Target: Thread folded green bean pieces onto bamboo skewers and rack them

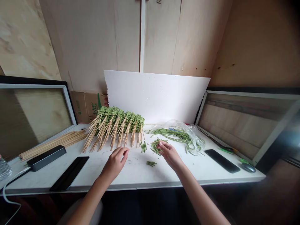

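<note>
My left hand (119, 160) is closed in a pinch on one end of a thin wooden skewer (134, 148). Several short green bean pieces (143, 147) sit side by side on that skewer, between my hands. The skewer's other end runs to the fingertips of my right hand (168, 152), which are pinched together; what they hold is hidden. Just behind and below those fingers lies a loose pile of cut bean pieces (155, 147). A small group of cut pieces (151, 163) rests nearer the front edge.
Stacked bean skewers (119, 120) stand at back left, bare skewers (58, 141) beside them. Long uncut beans (173, 134) lie by a clear plastic bag (193, 134). Phones (70, 173) (222, 161), a black box (47, 157) and a mouse (248, 167) occupy the white table (131, 178).
</note>
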`<state>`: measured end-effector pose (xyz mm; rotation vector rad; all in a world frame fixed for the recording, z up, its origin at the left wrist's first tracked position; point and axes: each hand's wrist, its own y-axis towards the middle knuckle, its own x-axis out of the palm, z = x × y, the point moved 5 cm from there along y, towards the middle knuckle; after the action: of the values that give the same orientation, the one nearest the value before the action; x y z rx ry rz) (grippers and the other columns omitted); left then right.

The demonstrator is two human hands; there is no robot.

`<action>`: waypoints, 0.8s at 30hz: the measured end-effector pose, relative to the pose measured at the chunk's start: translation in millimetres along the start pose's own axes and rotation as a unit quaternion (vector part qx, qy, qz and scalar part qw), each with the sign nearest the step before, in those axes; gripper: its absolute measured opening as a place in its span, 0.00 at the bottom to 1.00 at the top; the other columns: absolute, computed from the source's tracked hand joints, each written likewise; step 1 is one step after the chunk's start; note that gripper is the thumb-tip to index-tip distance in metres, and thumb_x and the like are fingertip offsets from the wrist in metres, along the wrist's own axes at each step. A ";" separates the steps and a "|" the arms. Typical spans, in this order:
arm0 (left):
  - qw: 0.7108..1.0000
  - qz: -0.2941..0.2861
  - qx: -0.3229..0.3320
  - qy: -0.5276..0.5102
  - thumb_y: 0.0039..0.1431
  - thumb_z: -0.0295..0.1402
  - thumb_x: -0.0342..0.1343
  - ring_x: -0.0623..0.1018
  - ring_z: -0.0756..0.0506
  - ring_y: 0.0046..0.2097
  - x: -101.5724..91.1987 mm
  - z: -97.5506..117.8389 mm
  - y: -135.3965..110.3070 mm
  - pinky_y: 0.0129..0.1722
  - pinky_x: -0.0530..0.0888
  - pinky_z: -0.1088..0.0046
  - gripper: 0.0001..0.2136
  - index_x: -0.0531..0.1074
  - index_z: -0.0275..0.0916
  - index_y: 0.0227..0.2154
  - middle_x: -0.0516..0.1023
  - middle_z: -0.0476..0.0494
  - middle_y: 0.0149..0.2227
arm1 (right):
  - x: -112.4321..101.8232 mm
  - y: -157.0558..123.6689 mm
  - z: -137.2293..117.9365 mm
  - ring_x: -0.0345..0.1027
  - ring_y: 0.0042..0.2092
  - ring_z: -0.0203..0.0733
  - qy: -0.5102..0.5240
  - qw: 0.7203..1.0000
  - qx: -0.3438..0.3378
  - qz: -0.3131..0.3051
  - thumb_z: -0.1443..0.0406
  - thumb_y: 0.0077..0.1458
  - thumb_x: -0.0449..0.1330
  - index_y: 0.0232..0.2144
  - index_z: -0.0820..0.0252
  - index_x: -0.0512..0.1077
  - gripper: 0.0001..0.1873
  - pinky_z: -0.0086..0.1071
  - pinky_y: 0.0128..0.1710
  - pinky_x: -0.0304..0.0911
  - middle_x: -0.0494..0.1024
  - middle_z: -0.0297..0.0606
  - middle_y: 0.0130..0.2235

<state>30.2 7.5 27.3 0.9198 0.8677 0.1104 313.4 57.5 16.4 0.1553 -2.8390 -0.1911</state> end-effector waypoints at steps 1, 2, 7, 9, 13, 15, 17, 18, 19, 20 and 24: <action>1.000 -0.001 0.002 0.000 0.74 0.31 0.47 0.79 0.42 0.43 0.5 0.9 -0.2 0.46 0.76 0.65 0.08 0.72 0.41 0.45 0.78 0.41 0.41 | 1.4 -0.5 -0.2 0.72 0.38 0.42 0.018 1.000 -0.002 0.002 0.49 0.43 0.76 0.34 0.58 0.79 0.23 0.33 0.37 0.64 0.80 0.37 0.34; 1.000 -0.002 0.004 0.000 0.74 0.31 0.47 0.79 0.42 0.43 0.8 1.8 -0.3 0.46 0.76 0.65 0.08 0.72 0.41 0.45 0.78 0.41 0.40 | 2.6 -0.8 0.3 0.72 0.39 0.42 0.029 1.000 -0.002 0.002 0.49 0.43 0.76 0.34 0.58 0.80 0.23 0.33 0.38 0.65 0.80 0.38 0.35; 1.000 -0.004 0.006 0.000 0.74 0.31 0.47 0.79 0.43 0.42 0.3 3.3 0.0 0.46 0.76 0.65 0.08 0.72 0.41 0.45 0.78 0.41 0.40 | 4.2 -0.2 5.8 0.76 0.50 0.51 0.022 1.000 0.009 -0.001 0.45 0.47 0.72 0.34 0.54 0.80 0.21 0.36 0.41 0.68 0.84 0.42 0.43; 1.000 -0.004 0.005 0.002 0.74 0.31 0.47 0.79 0.42 0.42 -0.1 2.7 0.2 0.46 0.76 0.64 0.08 0.72 0.41 0.45 0.78 0.41 0.40 | 3.4 -0.5 5.3 0.74 0.55 0.54 0.010 1.000 0.006 0.006 0.44 0.48 0.71 0.34 0.52 0.80 0.21 0.38 0.44 0.69 0.84 0.43 0.47; 1.000 -0.002 0.003 0.002 0.74 0.31 0.47 0.79 0.42 0.42 -0.2 1.4 0.5 0.46 0.76 0.64 0.08 0.72 0.41 0.46 0.78 0.41 0.40 | 3.6 -1.9 2.5 0.70 0.61 0.56 0.009 1.000 0.003 0.005 0.45 0.50 0.70 0.36 0.50 0.80 0.19 0.41 0.48 0.70 0.83 0.42 0.50; 1.000 -0.003 0.001 0.001 0.74 0.31 0.47 0.79 0.42 0.43 -0.2 1.4 0.4 0.46 0.76 0.64 0.08 0.72 0.41 0.46 0.78 0.41 0.40 | 4.1 -2.4 2.0 0.70 0.61 0.56 0.020 1.000 0.005 0.001 0.47 0.50 0.71 0.37 0.50 0.81 0.18 0.42 0.49 0.70 0.83 0.42 0.51; 1.000 -0.005 0.001 0.000 0.74 0.31 0.47 0.79 0.42 0.43 -0.6 2.1 0.3 0.46 0.76 0.64 0.08 0.72 0.41 0.46 0.78 0.41 0.41 | 4.3 -2.6 1.8 0.70 0.61 0.57 0.028 1.000 0.006 -0.001 0.48 0.50 0.71 0.37 0.51 0.81 0.18 0.42 0.49 0.70 0.83 0.43 0.51; 1.000 -0.006 0.002 0.000 0.74 0.31 0.47 0.79 0.42 0.44 -0.8 2.6 0.3 0.46 0.76 0.64 0.09 0.72 0.41 0.46 0.78 0.41 0.41 | 4.2 -2.6 1.7 0.71 0.60 0.57 0.032 0.999 0.006 0.000 0.48 0.50 0.72 0.37 0.52 0.81 0.18 0.42 0.49 0.70 0.83 0.44 0.51; 1.000 -0.007 0.003 0.000 0.74 0.31 0.47 0.79 0.42 0.44 -1.1 3.1 0.3 0.46 0.76 0.64 0.09 0.72 0.42 0.46 0.78 0.41 0.41 | 4.2 -2.5 1.7 0.71 0.60 0.57 0.036 0.999 0.006 0.001 0.49 0.49 0.72 0.37 0.52 0.81 0.18 0.42 0.48 0.71 0.83 0.44 0.51; 1.000 -0.007 0.004 -0.001 0.74 0.31 0.46 0.79 0.41 0.44 -1.4 3.6 0.3 0.46 0.76 0.64 0.09 0.72 0.42 0.46 0.78 0.40 0.41 | 4.1 -2.4 1.7 0.72 0.59 0.57 0.043 0.999 0.008 0.002 0.49 0.49 0.72 0.36 0.53 0.81 0.18 0.41 0.48 0.71 0.83 0.44 0.50; 1.000 -0.003 0.008 -0.002 0.74 0.31 0.47 0.79 0.41 0.44 -2.1 4.5 0.7 0.46 0.76 0.64 0.09 0.72 0.42 0.46 0.78 0.40 0.41 | 3.1 -1.6 1.4 0.74 0.57 0.56 0.076 0.997 0.009 0.013 0.50 0.46 0.74 0.35 0.54 0.81 0.18 0.39 0.45 0.72 0.84 0.44 0.47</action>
<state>32.1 4.2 30.4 0.9319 0.8685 0.0963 310.1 55.7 15.7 0.1303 -2.6906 -0.1408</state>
